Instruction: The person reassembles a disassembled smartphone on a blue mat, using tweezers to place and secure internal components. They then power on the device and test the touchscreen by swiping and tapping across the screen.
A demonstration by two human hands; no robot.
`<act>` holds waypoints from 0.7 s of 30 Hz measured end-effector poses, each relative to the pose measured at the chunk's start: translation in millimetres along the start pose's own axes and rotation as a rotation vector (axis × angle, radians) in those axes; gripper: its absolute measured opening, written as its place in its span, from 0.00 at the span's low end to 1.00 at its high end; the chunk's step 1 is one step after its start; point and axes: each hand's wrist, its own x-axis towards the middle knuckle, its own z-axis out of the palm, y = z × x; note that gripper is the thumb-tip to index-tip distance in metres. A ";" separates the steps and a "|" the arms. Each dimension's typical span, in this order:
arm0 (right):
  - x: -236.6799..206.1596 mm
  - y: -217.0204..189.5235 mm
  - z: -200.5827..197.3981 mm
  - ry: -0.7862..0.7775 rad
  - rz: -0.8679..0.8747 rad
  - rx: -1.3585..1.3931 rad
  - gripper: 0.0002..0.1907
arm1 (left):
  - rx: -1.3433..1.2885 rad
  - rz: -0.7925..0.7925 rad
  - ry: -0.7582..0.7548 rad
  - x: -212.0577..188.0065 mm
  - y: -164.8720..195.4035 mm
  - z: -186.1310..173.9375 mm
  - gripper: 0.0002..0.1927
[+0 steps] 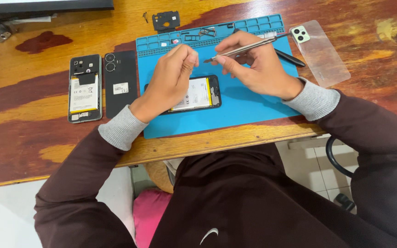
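Observation:
An opened phone (198, 94) with its white battery showing lies on the blue repair mat (249, 103). My left hand (171, 78) hovers over the phone's left part with the fingertips pinched together; whether a tiny part is between them I cannot tell. My right hand (253, 62) holds metal tweezers (242, 48), whose tips point left toward the left fingertips above the phone. A black pen-like tool (290, 58) lies under my right hand on the mat.
A second opened phone (85, 88) and a black back cover (121, 83) lie left of the mat. A clear case with a pale green camera piece (320, 50) lies at right. A black plastic frame part (166, 20) and small parts sit near the mat's tray compartments (207, 32).

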 end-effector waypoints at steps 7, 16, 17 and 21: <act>-2.6 -1.0 -1.2 -0.012 -0.143 -0.068 0.07 | -0.151 -0.166 -0.003 1.8 0.3 3.3 0.16; -1.9 -2.7 -3.0 0.026 -0.130 -0.103 0.07 | -0.281 -0.224 -0.006 2.2 -8.2 5.4 0.16; -1.7 -3.2 -3.8 0.029 -0.155 -0.143 0.06 | -0.332 -0.222 -0.009 2.1 -9.9 6.5 0.16; -2.5 -7.5 -3.8 0.006 -0.302 -0.243 0.06 | -0.523 -0.272 -0.014 3.4 -13.8 9.3 0.16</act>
